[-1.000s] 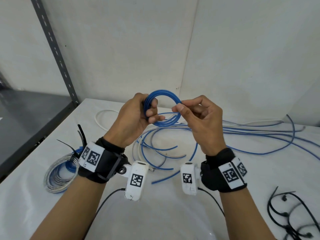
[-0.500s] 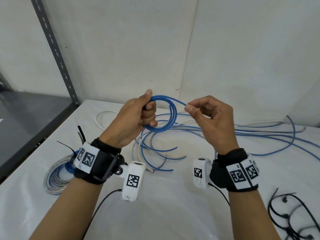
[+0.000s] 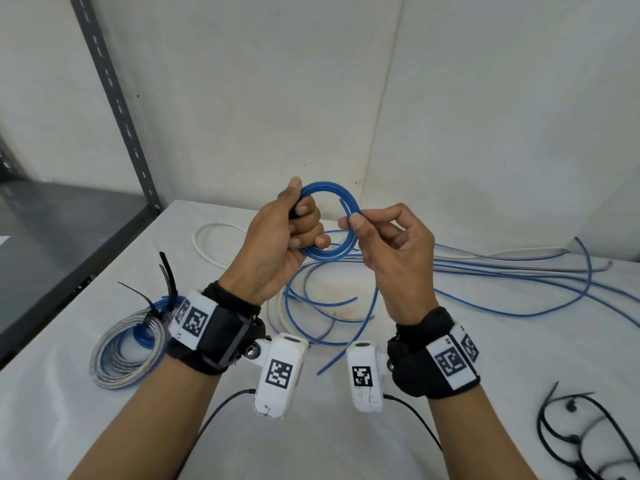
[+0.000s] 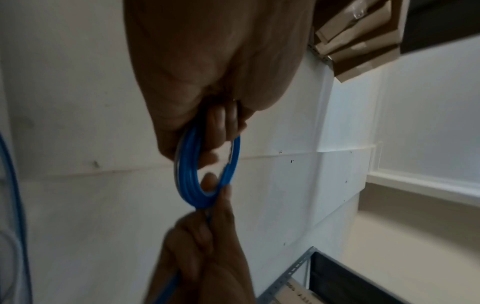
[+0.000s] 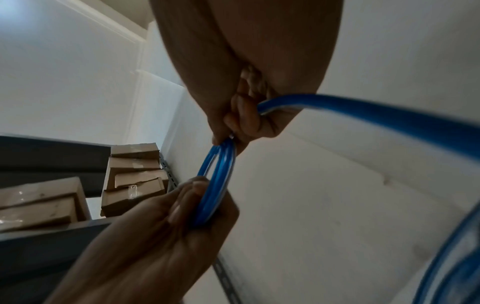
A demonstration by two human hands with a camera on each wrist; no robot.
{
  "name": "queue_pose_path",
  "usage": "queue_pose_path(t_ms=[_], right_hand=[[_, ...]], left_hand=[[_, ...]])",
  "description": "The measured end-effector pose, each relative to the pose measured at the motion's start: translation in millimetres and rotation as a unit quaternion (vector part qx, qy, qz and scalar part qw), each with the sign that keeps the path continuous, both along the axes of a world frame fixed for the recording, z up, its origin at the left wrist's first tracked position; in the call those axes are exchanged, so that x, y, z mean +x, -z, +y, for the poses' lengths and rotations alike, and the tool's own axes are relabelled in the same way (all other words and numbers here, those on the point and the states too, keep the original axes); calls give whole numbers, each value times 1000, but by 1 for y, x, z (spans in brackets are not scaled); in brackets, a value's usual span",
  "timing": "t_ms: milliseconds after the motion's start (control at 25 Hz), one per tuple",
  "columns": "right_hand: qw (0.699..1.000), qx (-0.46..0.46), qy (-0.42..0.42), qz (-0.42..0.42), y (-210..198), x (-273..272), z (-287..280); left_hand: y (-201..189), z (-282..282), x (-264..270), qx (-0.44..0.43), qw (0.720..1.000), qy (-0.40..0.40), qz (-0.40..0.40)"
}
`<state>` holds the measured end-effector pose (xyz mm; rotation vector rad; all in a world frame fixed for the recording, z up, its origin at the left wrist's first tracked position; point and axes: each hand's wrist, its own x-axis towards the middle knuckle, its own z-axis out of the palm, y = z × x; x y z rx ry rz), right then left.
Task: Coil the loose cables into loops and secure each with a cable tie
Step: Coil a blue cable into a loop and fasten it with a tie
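White tabletop (image 3: 346, 427) set into a white-walled corner, grey metal shelving (image 3: 114, 98) to the left. Both hands are raised above the table. Left hand (image 3: 277, 247) is curled round one side of a small blue coil (image 3: 332, 256) of several turns, thumb up along the rim, fingers wrapped through the middle. Right hand (image 3: 391, 244) pinches the opposite side of the same coil between thumb and forefinger; a short cut end pokes up just above the pinch. From the right hand a blue tail (image 3: 349, 348) hangs down, its end near the table between the wrists. Loose blue and white cables (image 3: 502, 271) sprawl behind and to the right. At far left lies a finished grey-and-blue bundle (image 3: 128, 351) with black ties (image 3: 168, 282) sticking up from it; spare black cable ties (image 3: 588, 441) sit at the near right edge. Judging by how the strands hold a round shape, the cable is light, thin and springy, with a smooth jacket likely to slide; turns will want to spring open if the grip slackens. Best hold seems to be squeezing all turns together at one point, leaving the opposite arc bare for a tie. Coiling looks nearly done; no tie on this loop yet.
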<state>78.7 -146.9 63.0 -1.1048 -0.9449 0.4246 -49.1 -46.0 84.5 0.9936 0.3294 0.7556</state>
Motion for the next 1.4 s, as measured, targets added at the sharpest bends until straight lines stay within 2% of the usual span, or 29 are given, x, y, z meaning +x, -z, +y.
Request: queue_pose_path(t_ms=[120,240,320,360,440,720,920,1000,1120,1200,1320,1400], right_hand=[[995,-32,-9,-90,-5,19,-7],[970,-126,-46,-204,-8,27,-15],[958,-147,-61,-238,-10,27,-17],[956,-146,-63,-245,-10,26,-17],[961,-138,-53,-235,-12,26,-17],[979,-88,-36,-182,-9,26,-14],[988,-27,50,-141,-2,9,-2],[992,-6,58,-116,-2,5,0],[995,3,37,-97,-3,8,-2],[995,-1,27,-96,-4,15,-3],[988,-39,6,-148,-4,27,-8],[982,-71,-13,-175,-4,31,-11]], left_hand=[[2,5,-4,91,988,22,123],[6,5,-9,220,940,70,251],[9,1,-10,293,910,92,278],[10,0,-11,308,907,97,271],[9,0,-11,298,918,95,243],[4,4,-9,165,977,12,136],[3,2,-4,113,990,-5,80],[2,3,-6,100,992,1,73],[1,4,-7,99,991,11,91],[2,4,-8,134,985,10,108],[6,7,-14,287,944,-16,165],[8,10,-19,340,918,-14,205]])
